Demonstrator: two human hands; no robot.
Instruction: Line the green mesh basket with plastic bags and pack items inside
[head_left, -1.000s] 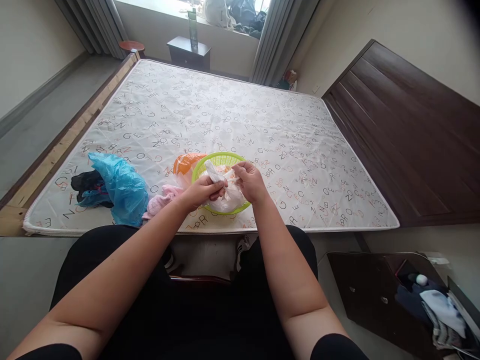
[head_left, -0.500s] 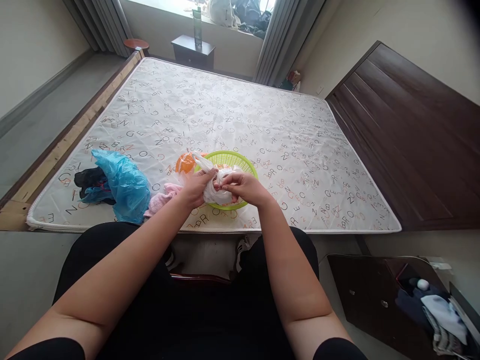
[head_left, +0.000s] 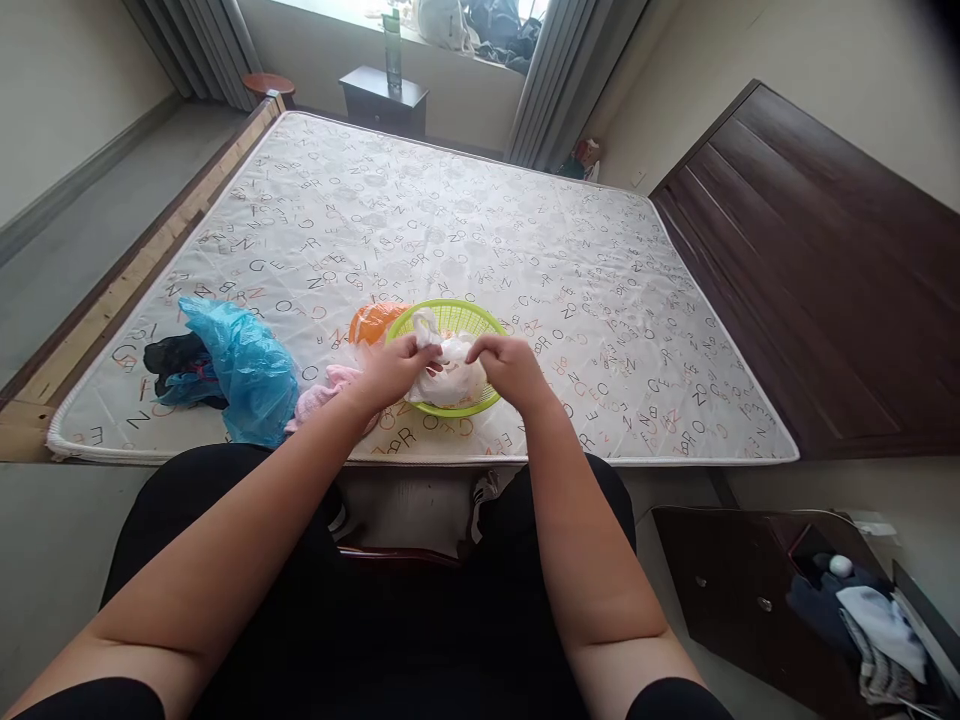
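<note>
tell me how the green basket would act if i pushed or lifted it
The green basket is probably fairly stiff, since its rim holds a rounded shape. It may be light for its size, as its walls look like open mesh. If pushed, it would likely slide rather than roll, since it sits upright on the mattress.

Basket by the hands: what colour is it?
The basket is bright lime green, best seen in the head view.
</note>
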